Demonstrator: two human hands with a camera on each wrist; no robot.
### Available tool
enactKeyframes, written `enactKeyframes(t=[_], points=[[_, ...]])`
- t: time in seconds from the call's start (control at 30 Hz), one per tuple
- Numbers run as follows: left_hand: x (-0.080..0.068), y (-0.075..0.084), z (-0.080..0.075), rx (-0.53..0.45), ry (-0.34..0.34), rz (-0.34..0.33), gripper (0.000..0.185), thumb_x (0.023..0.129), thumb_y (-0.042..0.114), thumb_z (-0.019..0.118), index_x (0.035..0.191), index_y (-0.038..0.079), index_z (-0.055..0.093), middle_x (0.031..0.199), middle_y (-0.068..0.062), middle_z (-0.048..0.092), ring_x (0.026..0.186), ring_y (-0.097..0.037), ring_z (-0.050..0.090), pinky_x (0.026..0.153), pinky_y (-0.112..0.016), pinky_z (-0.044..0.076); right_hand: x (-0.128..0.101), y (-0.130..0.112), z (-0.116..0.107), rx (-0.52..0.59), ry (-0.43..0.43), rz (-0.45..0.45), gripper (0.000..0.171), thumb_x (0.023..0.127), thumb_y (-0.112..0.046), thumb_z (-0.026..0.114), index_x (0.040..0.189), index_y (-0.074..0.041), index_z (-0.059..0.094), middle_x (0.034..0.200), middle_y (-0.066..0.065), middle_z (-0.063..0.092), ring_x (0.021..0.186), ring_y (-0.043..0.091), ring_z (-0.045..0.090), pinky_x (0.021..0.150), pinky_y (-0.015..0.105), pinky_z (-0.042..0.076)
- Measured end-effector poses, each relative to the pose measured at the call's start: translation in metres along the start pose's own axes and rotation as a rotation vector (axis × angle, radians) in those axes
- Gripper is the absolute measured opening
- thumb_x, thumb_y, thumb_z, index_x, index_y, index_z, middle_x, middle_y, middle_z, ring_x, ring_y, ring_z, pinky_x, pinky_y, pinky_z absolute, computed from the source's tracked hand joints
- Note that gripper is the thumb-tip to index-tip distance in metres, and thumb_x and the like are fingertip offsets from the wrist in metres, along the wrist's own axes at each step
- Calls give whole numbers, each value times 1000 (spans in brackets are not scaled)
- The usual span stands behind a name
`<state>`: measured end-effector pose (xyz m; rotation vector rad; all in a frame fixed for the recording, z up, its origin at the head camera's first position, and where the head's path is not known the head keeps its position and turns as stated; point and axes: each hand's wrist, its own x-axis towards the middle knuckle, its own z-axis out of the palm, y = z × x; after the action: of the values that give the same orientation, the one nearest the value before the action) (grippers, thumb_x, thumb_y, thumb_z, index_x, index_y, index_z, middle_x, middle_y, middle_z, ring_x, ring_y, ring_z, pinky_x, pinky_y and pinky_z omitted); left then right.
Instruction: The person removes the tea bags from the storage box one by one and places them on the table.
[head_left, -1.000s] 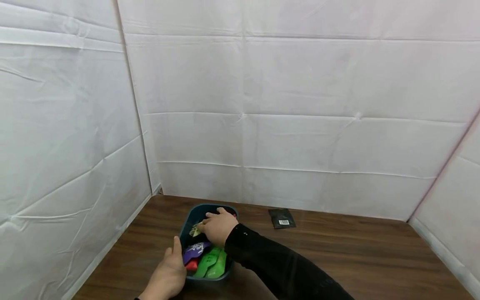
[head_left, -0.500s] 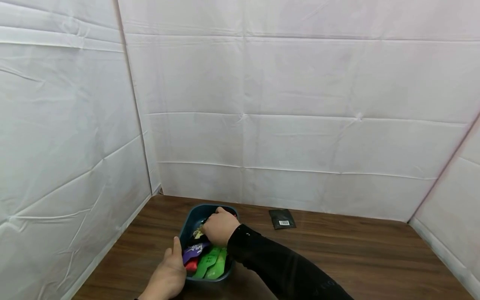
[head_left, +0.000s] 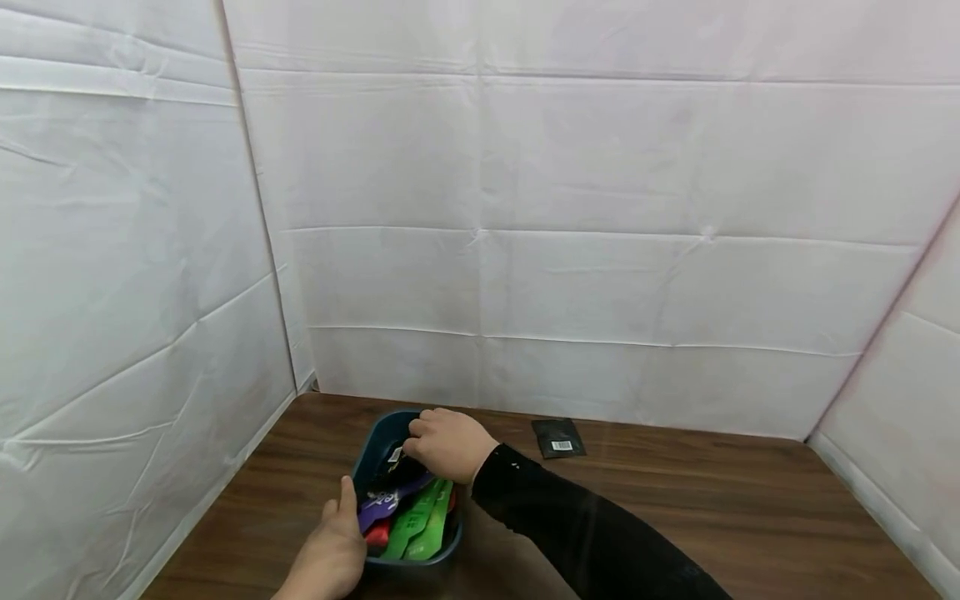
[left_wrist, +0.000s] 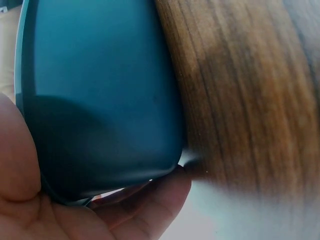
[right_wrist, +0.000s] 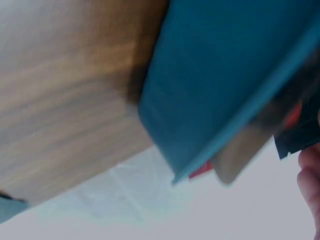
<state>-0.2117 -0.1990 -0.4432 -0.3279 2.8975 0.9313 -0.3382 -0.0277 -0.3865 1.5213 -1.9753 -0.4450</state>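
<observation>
A teal plastic basin (head_left: 372,446) stands on the wooden table near the left wall. Inside lie a purple packet (head_left: 377,505), a red one (head_left: 377,533) and green packets (head_left: 418,521). My left hand (head_left: 341,521) grips the basin's near left corner, thumb on the rim; the left wrist view shows its fingers (left_wrist: 150,210) curled round the basin wall (left_wrist: 100,100). My right hand (head_left: 422,435) is over the far half of the basin, fingers curled, pinching a black packet (head_left: 400,471) with a white label. The right wrist view shows that packet's edge (right_wrist: 295,142) beside the basin (right_wrist: 225,75).
A second black packet (head_left: 558,437) with a white barcode lies flat on the table (head_left: 712,500) right of the basin, close to the back wall. White cloth walls close the table in at the left, back and right.
My right hand has closed its fingers and drawn a black packet up out of the pile. The left hand has stayed on the basin corner.
</observation>
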Motion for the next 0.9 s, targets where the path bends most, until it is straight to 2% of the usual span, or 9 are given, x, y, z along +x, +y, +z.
enactKeyframes(t=[0.07, 0.17, 0.27, 0.33, 0.4, 0.5, 0.63, 0.77, 0.9], points=[[2, 1, -1, -9, -30, -37, 71, 95, -2, 51, 154, -11, 11, 129, -39, 41, 114, -50, 53, 90, -59, 46, -3, 7, -3, 54, 52, 19, 13, 98, -19, 64, 98, -24, 76, 90, -6, 63, 81, 10, 55, 76, 20, 45], [5, 3, -2, -18, -60, -78, 70, 96, -3, 48, 155, -9, 10, 130, -37, 41, 115, -50, 52, 91, -59, 45, -11, 17, -6, 207, 128, 99, 11, 94, -11, 69, 101, -18, 75, 96, -3, 65, 88, 10, 61, 79, 19, 49], [5, 1, -3, -19, -62, -72, 69, 96, -4, 46, 154, -9, 9, 129, -38, 41, 113, -51, 53, 91, -59, 45, -21, 28, -3, 406, 226, 200, 14, 91, -6, 73, 103, -12, 74, 100, 0, 67, 93, 12, 65, 80, 20, 50], [5, -1, -3, -12, -49, -42, 69, 96, -5, 46, 153, -11, 9, 128, -40, 41, 109, -50, 55, 89, -58, 47, -30, 38, 0, 514, 291, 269, 13, 91, -6, 72, 103, -10, 74, 100, 1, 70, 91, 13, 67, 79, 21, 51], [4, -3, -4, -3, -42, -31, 68, 96, -5, 45, 153, -12, 10, 126, -39, 42, 105, -48, 57, 87, -58, 48, -41, 48, 2, 603, 338, 344, 11, 91, -6, 72, 101, -9, 75, 98, 2, 72, 89, 13, 68, 77, 24, 52], [5, -3, -4, 11, -31, -35, 67, 95, -5, 45, 153, -12, 11, 126, -39, 42, 102, -47, 59, 85, -57, 49, -59, 64, 5, 677, 378, 481, 8, 92, -10, 71, 97, -11, 77, 95, 0, 73, 80, 12, 67, 69, 26, 52], [6, -3, -6, 27, -42, -69, 66, 96, -6, 43, 154, -10, 10, 128, -40, 41, 107, -49, 56, 87, -59, 47, -88, 83, 12, 682, 375, 687, 11, 92, -18, 71, 84, -13, 77, 86, -4, 69, 71, 10, 60, 62, 29, 48], [5, -4, -6, 30, -45, -67, 67, 96, -8, 43, 154, -10, 11, 127, -39, 41, 104, -48, 58, 85, -59, 48, -122, 98, 18, 738, 294, 933, 23, 95, -25, 69, 75, -13, 74, 77, -4, 65, 65, 14, 50, 62, 32, 41], [6, -4, -7, 21, -52, -79, 68, 95, -7, 43, 154, -9, 10, 126, -37, 42, 102, -46, 58, 85, -59, 48, -158, 109, 29, 847, 205, 1138, 27, 100, -28, 62, 86, -11, 76, 85, 2, 69, 72, 20, 51, 67, 35, 40]])
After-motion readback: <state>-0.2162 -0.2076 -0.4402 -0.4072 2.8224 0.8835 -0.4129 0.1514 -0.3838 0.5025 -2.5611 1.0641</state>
